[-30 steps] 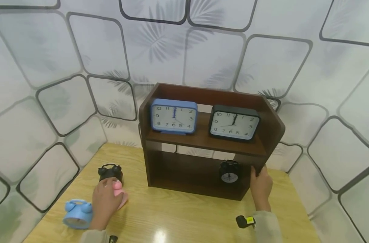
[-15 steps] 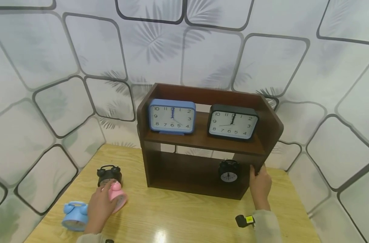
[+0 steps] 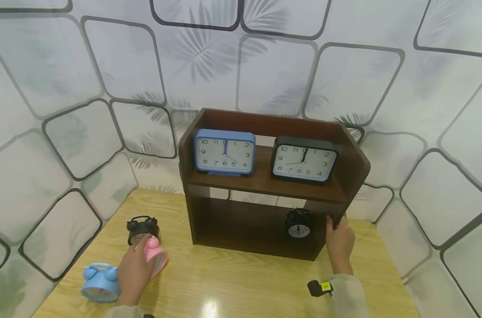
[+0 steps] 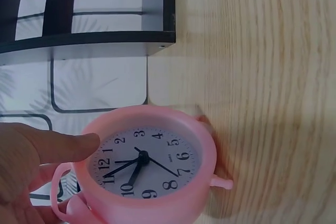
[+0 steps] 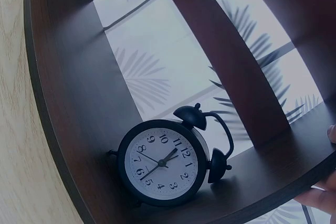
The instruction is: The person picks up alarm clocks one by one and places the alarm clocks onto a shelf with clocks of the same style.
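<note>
My left hand [image 3: 134, 267] grips a pink twin-bell alarm clock [image 3: 156, 257] at the left of the table. In the left wrist view the thumb presses the rim of the pink clock [image 4: 206, 156], with other fingers behind its handle. My right hand [image 3: 340, 242] holds the lower right side panel of a dark brown two-tier shelf [image 3: 261, 185]; part of that hand is hidden behind the panel. A small black twin-bell alarm clock [image 5: 163, 163] stands upright at the right end of the lower tier.
On the upper tier stand a blue rectangular clock [image 3: 225, 152] and a black rectangular clock [image 3: 304, 160]. Left on the wooden table [image 3: 241, 287] are another black alarm clock [image 3: 143, 227] and a light blue alarm clock [image 3: 100, 282]. Patterned walls [image 3: 209, 75] rise behind.
The pink alarm clock has turned, so more of its dial shows, with my left hand still on it. My right hand stays on the shelf panel.
</note>
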`<action>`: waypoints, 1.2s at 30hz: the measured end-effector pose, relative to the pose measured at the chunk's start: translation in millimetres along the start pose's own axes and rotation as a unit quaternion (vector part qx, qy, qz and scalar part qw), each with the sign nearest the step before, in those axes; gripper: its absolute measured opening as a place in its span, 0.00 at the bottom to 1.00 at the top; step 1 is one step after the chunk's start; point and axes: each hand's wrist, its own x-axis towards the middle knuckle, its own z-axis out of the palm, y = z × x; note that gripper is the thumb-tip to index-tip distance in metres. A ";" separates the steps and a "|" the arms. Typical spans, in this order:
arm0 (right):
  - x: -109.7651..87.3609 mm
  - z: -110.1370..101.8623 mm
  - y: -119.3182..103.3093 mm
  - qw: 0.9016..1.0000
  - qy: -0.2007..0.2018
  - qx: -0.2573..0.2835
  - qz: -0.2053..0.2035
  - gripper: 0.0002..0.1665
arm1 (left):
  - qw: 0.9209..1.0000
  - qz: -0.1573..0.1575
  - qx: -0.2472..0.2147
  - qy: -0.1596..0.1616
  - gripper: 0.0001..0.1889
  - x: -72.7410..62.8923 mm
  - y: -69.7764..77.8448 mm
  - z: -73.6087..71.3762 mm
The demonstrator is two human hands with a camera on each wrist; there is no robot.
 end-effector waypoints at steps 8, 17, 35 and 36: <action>-0.8 1.3 0.8 1.000 -0.005 -0.003 0.001 0.17 | 0.993 -0.020 -0.056 0.104 0.42 -9.5 -0.3 22.8; -1.7 -0.1 -1.5 1.000 -0.010 -0.002 0.006 0.17 | 0.982 -0.063 -0.089 0.152 0.39 -17.2 1.8 38.2; 0.0 1.0 0.5 1.000 0.003 0.001 0.001 0.17 | 0.897 -0.181 -0.338 0.221 0.48 -20.5 10.3 66.1; 0.2 1.1 0.7 1.000 0.003 0.001 0.001 0.17 | 0.884 -0.188 -0.367 0.222 0.48 -20.2 10.4 68.0</action>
